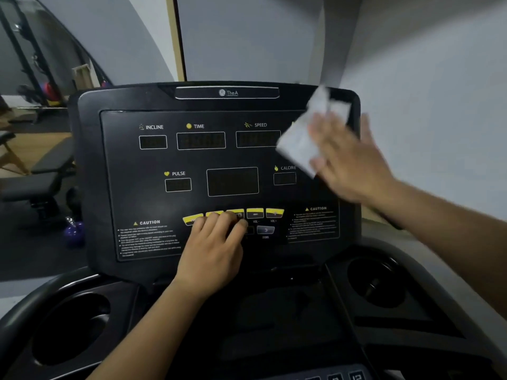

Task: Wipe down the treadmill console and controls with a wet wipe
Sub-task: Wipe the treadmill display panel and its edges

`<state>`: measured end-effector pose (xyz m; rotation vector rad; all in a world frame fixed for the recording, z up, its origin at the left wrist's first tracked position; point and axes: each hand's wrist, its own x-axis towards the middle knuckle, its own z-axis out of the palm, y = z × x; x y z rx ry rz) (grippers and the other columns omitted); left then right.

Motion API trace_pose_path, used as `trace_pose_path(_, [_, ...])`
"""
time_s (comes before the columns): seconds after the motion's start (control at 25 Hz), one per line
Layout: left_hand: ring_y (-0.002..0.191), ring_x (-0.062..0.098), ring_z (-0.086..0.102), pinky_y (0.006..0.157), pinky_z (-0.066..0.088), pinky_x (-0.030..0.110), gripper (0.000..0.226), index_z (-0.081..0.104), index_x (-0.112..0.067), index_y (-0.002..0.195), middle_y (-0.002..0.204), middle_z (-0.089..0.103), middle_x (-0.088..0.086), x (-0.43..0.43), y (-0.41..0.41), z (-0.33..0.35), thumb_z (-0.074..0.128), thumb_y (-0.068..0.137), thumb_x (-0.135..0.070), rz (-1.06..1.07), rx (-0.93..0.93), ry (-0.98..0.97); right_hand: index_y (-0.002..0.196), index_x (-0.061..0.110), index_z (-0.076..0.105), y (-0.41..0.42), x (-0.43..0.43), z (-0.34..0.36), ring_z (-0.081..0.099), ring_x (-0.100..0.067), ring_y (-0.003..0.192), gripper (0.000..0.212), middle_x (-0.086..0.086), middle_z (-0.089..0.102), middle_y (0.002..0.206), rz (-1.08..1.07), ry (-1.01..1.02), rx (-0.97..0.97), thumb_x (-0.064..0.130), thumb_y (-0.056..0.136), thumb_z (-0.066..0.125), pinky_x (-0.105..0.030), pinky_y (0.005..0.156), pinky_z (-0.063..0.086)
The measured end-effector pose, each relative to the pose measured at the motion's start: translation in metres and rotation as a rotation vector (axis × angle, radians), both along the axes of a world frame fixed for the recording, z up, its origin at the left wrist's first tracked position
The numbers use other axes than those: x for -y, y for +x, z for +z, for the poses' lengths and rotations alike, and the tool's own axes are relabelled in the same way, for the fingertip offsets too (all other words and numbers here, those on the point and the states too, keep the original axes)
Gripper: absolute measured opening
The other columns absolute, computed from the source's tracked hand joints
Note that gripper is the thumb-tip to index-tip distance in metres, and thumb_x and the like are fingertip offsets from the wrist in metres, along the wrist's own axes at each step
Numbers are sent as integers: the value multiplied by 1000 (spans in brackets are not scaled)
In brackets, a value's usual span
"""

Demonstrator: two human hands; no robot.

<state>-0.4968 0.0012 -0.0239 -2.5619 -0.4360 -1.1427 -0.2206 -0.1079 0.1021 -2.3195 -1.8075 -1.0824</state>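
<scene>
The black treadmill console (pixel 131 165) fills the middle of the view, with dark displays labelled INCLINE, TIME, SPEED, PULSE and CALORIE. A row of yellow buttons (pixel 264 213) runs along its lower part. My right hand (pixel 348 160) presses a white wet wipe (pixel 304 138) flat against the console's upper right area; hand and wipe are motion-blurred. My left hand (pixel 216 239) rests on the button row, fingers curled over the left yellow buttons, holding nothing.
Two round cup holders (pixel 68 330) (pixel 378 281) flank the lower tray. More buttons (pixel 345 375) show at the bottom edge. A weight bench (pixel 35 176), a purple kettlebell (pixel 74 231) and a rack stand at left. A grey wall is close behind and to the right.
</scene>
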Motion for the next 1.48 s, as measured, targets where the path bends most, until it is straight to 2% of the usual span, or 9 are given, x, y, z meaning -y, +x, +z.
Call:
trace_pose_path(0.08, [86,31,49,74,38,42,30,58,-8,112,105,57,12,1,-1,0,51,83,-14,5,-12,0,154,15,5,15,-3,21,1,-25,149,66,-5,1,162,-108,132,-152,49,98,10,-62,114,-3])
trace_pose_path(0.16, [85,31,49,73,38,42,30,58,-8,111,105,57,12,3,-1,1,51,83,-14,12,-17,2,153,9,13,2,5,-5,7,-31,148,70,-11,7,161,-51,102,-96,50,97,14,-64,114,3])
trace_pose_path(0.36, [84,31,46,72,37,42,29,59,-7,110,104,56,13,1,1,-2,52,82,-14,24,-20,28,152,17,23,-51,66,-120,10,-25,148,69,-5,14,161,455,-397,236,56,96,32,-68,111,8])
trace_pose_path(0.52, [85,29,46,73,37,42,31,56,-9,112,105,54,12,0,1,-3,53,82,-15,28,-32,22,153,12,13,1,30,-44,17,-29,147,69,-10,16,160,159,-76,126,50,97,24,-71,109,9])
trace_pose_path(0.68, [85,29,46,73,36,41,29,54,-9,112,105,53,11,2,-1,-2,51,84,-15,27,-29,25,154,14,5,20,14,-12,0,-26,149,68,-5,1,163,-65,144,-84,52,98,14,-65,113,1])
trace_pose_path(0.92, [82,30,47,71,36,41,27,54,-10,110,103,56,11,3,0,-2,49,84,-14,25,-25,20,153,20,22,-50,59,-122,9,-26,148,69,-2,16,161,432,-336,200,58,96,31,-70,110,8])
trace_pose_path(1.04, [84,30,48,73,37,41,28,54,-10,112,104,57,12,2,0,-1,49,84,-15,28,-34,20,152,16,22,-8,48,-73,19,-29,146,65,-7,21,159,270,-153,169,48,96,30,-72,108,12])
trace_pose_path(1.2, [83,30,48,72,36,41,28,57,-8,111,103,57,12,2,0,-1,53,84,-14,32,-30,20,152,12,22,18,46,-38,11,-30,148,65,-9,13,161,-22,84,-145,47,98,21,-67,112,8])
trace_pose_path(1.48, [83,32,48,71,36,42,25,57,-7,110,102,57,13,3,2,0,52,85,-11,35,-14,11,151,17,25,-56,105,-153,16,-21,148,63,-2,18,160,275,-187,-150,50,97,31,-65,113,10])
